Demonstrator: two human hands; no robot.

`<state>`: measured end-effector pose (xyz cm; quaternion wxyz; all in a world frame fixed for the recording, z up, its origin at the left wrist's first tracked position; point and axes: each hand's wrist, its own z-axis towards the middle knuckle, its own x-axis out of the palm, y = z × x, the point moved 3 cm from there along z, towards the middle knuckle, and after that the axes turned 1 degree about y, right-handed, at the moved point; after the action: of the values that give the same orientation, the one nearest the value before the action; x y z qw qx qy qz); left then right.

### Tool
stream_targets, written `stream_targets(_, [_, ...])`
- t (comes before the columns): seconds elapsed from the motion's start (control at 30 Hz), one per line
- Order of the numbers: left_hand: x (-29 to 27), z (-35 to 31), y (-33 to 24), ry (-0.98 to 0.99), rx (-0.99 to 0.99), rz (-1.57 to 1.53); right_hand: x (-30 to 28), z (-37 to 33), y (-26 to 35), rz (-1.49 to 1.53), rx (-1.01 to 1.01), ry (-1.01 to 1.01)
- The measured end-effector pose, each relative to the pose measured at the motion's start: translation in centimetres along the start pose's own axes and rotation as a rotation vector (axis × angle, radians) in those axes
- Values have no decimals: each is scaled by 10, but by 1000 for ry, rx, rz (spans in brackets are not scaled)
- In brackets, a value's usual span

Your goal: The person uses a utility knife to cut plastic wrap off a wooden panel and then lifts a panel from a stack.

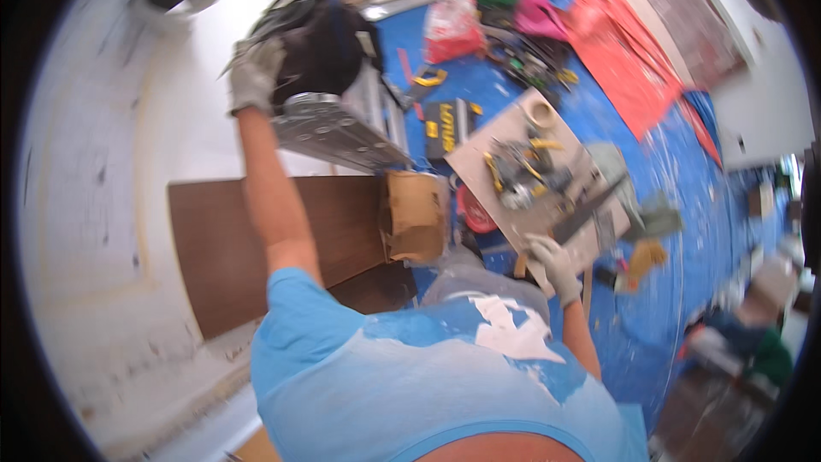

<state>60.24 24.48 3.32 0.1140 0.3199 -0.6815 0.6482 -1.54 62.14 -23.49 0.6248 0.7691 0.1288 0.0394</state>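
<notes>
One blue sheet (676, 162) lies spread below, presumably as protection. Ladder (346, 137) stands left; board (475, 151) lies right. Bag (321, 47) is by the ladder's top, left hand (255, 77) beside it. Right hand (554, 265) meets the board's near edge, perhaps steadying it. Tools (517, 175) sit grouped on the board, probably for reach. Blurred: cannot tell either grip.

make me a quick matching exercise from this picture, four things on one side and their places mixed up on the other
Things
1. left hand
2. right hand
3. tape roll
4. red-and-white bag

Places
A. on the far corner of the board
B. on the blue sheet
C. at the left side of the black bag
D. at the board's near end

Pairs: 1-C, 2-D, 3-A, 4-B
</notes>
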Motion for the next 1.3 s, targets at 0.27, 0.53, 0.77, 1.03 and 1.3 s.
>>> stream_targets(0.27, [65,-153,287,326,-413,899,-44,-35,-119,24,469,-596])
stream_targets(0.53, [123,-276,571,1077,-26,1904,-5,24,-141,-519,1006,-428])
stream_targets(0.77, [126,-297,637,804,148,1954,5,34,-158,-847,949,-506])
stream_targets(1.03, [311,-283,612,1362,-143,1890,15,-38,-169,-910,907,-769])
stream_targets(1.3, [188,-207,668,1354,263,2011,34,-38,-185,-982,1048,-712])
